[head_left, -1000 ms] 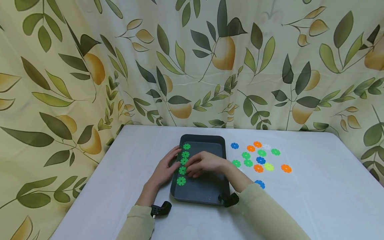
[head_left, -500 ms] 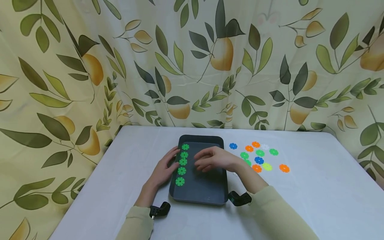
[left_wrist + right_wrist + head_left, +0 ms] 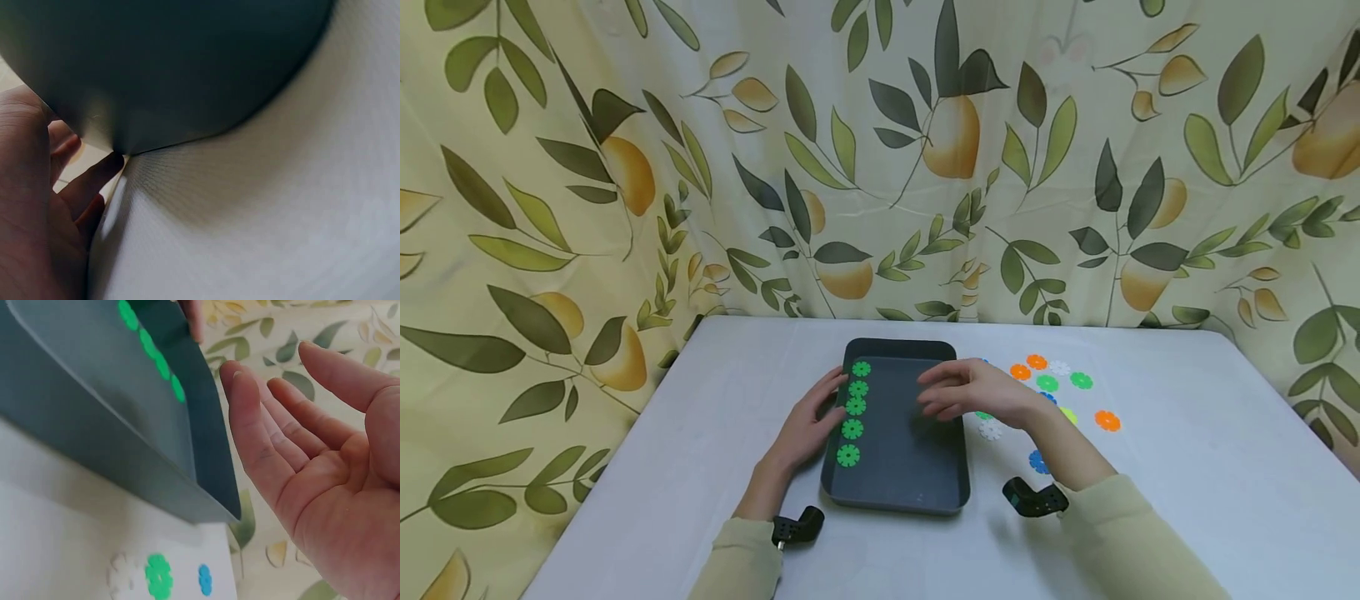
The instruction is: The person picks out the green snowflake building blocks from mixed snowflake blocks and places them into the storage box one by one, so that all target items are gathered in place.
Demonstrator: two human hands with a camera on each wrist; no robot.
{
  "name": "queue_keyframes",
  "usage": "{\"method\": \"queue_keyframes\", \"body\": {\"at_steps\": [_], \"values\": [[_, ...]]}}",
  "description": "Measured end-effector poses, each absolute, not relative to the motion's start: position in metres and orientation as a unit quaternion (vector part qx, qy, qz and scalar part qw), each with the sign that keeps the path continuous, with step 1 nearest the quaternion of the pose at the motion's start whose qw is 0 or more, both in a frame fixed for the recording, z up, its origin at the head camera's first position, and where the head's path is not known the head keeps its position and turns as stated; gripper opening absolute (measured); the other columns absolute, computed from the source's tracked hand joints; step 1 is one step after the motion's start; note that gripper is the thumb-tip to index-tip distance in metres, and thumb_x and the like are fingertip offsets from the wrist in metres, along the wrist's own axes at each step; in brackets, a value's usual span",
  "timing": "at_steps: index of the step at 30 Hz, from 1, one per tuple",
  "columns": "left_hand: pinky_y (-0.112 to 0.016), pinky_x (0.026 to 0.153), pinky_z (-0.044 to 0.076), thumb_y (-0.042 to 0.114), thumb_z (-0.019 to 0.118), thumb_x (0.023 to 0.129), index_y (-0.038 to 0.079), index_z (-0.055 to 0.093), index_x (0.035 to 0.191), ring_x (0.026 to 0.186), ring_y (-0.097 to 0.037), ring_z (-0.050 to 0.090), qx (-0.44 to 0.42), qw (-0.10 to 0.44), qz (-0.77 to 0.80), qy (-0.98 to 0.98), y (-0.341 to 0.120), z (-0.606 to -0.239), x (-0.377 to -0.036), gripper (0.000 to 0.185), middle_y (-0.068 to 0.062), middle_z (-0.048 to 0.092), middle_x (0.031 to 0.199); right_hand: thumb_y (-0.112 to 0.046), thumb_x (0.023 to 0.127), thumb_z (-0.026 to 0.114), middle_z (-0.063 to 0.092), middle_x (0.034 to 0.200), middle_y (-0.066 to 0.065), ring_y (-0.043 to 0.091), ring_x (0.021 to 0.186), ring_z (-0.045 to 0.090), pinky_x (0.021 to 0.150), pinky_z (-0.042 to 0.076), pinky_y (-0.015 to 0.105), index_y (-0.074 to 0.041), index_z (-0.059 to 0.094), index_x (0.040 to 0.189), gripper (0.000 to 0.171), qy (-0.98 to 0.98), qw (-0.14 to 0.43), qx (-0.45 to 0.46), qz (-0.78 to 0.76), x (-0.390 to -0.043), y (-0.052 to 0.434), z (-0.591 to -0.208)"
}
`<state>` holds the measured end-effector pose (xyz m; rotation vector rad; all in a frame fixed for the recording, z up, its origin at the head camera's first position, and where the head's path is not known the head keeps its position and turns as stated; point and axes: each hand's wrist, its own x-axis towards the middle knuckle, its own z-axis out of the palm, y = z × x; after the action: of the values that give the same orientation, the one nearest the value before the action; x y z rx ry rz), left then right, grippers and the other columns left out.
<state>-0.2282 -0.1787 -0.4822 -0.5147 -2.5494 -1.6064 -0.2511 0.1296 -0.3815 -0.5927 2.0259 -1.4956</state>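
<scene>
— What fills the upper part of the head view?
— A cream curtain (image 3: pixel 880 158) printed with dark green leaves and orange-yellow pears. It hangs in soft folds across the whole width and wraps down the left and right edges.
— And below it?
— A table under a white cloth (image 3: pixel 1187 467) takes up the lower middle of the frame, its far edge meeting the curtain. The light is even and soft.
</scene>
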Motion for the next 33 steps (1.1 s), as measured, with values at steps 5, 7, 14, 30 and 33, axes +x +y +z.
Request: {"method": "queue_keyframes", "body": {"at_steps": [5,7,14,30,33], "values": [[-0.048,0.118,0.028,0.009,0.059,0.099,0.006,0.049,0.149,0.145,-0.026,0.035,-0.169,0.041,-0.526,-0.833,-0.180,-0.482,-0.228,0.051,-0.003,0.033,0.162,-0.015,0.098,0.066,0.066,0.122,0.027,0.042,0.111,0.065,0.092,0.057,0.042,0.007,0.054,0.136,0.046,0.753,0.261,-0.218,-0.563,-0.253,0.145,-0.377],[-0.048,0.119,0.027,0.009,0.059,0.099,0.007,0.049,0.149,0.145,-0.026,0.035,-0.168,0.040,-0.525,-0.833,-0.181,-0.483,-0.228,0.051,-0.002,0.033,0.162,-0.014,0.098,0.066,0.066,0.123,0.027,0.040,0.110,0.066,0.092,0.057,0.042,0.008,0.053,0.136,0.046,0.757,0.254,-0.216,-0.562,-0.254,0.152,-0.376],[-0.047,0.118,0.028,0.010,0.059,0.100,0.008,0.049,0.149,0.146,-0.024,0.034,-0.170,0.042,-0.527,-0.832,-0.181,-0.485,-0.229,0.051,-0.002,0.033,0.162,-0.016,0.101,0.062,0.064,0.125,0.028,0.039,0.111,0.066,0.093,0.056,0.043,0.011,0.049,0.139,0.049,0.768,0.237,-0.185,-0.566,-0.256,0.173,-0.378],[-0.050,0.119,0.026,0.010,0.060,0.099,0.009,0.050,0.149,0.145,-0.026,0.036,-0.165,0.043,-0.524,-0.835,-0.181,-0.484,-0.227,0.051,-0.001,0.033,0.162,-0.021,0.102,0.060,0.064,0.127,0.027,0.033,0.111,0.067,0.093,0.056,0.035,0.012,0.044,0.143,0.055,0.798,0.214,-0.128,-0.549,-0.264,0.206,-0.404],[-0.050,0.119,0.027,0.010,0.060,0.099,0.009,0.050,0.149,0.145,-0.026,0.036,-0.167,0.044,-0.525,-0.833,-0.180,-0.483,-0.227,0.051,-0.001,0.034,0.162,-0.022,0.102,0.060,0.065,0.126,0.026,0.034,0.112,0.066,0.094,0.055,0.036,0.012,0.043,0.143,0.056,0.803,0.210,-0.118,-0.545,-0.264,0.208,-0.408]]}}
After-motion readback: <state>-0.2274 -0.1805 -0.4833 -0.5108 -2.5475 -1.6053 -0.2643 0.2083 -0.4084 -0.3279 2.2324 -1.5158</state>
